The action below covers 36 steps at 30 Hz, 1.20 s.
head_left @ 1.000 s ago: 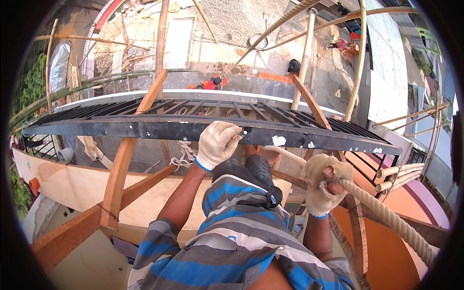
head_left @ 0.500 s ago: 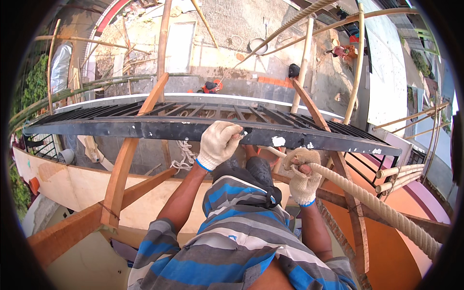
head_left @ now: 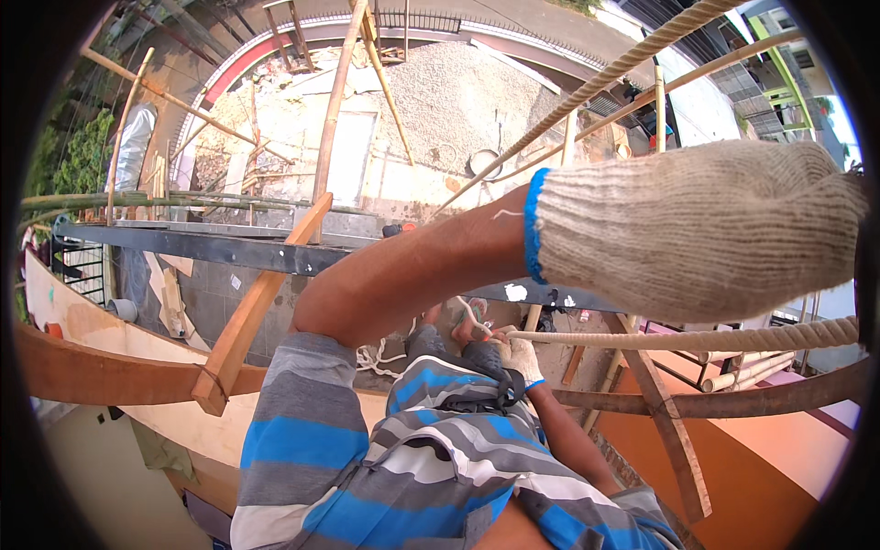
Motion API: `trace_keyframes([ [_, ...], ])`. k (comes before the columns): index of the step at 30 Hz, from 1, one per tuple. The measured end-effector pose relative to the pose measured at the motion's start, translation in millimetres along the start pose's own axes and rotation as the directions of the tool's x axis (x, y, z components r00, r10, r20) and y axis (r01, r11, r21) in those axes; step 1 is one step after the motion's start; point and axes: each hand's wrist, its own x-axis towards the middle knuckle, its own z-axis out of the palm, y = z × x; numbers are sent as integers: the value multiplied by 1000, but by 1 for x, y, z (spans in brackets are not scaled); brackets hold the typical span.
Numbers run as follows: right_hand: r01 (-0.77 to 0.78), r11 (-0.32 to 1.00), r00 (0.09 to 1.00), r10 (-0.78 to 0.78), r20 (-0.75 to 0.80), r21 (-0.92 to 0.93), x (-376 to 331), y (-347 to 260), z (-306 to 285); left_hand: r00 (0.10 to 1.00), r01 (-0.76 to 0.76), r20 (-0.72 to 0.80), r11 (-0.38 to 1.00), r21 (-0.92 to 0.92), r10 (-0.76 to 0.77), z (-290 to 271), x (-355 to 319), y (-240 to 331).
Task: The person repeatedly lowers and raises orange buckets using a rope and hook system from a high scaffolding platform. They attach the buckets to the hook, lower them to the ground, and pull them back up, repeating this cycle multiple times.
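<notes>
Scaffolding below — left hand (head_left: 687,229) raised, grip unclear — right hand (head_left: 522,357) clasps thick rope (head_left: 697,337)

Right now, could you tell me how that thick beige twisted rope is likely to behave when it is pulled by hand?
The thick beige twisted rope probably stays flexible: it runs straight only where stretched, from the right gloved hand toward the picture's right edge. Its coarse twisted strands should grip knitted gloves rather than slip. Being thick, it looks fairly heavy. The left gloved hand is raised, its grip unclear.

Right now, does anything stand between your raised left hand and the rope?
Nothing visible does. The left hand shows just above the rope, only background between them. The right hand grips the rope lower down.
</notes>
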Motion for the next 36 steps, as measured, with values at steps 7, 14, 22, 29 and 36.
trace_keyframes([
  [7, -155, 984, 982, 163, -95, 83, 11, 13, 12, 953, -242, 178, 969, -43, 246, 34, 109, 58],
  [14, -171, 976, 966, 194, 174, -137, 41, 11, -18, 970, -137, 140, 926, -351, 196, 67, 72, 142],
  [22, 386, 919, 913, -368, 174, -78, 15, -229, -261, 985, -169, -67, 945, -279, 157, 91, -28, 104],
  [29, 962, 237, 265, -695, -668, 134, 12, -455, -361, 858, -156, -507, 983, -97, 86, 107, -126, 40],
  [36, 926, 68, 327, -635, -700, 371, -2, -441, -382, 796, 138, -595, 990, -5, -114, 125, -188, -39],
])
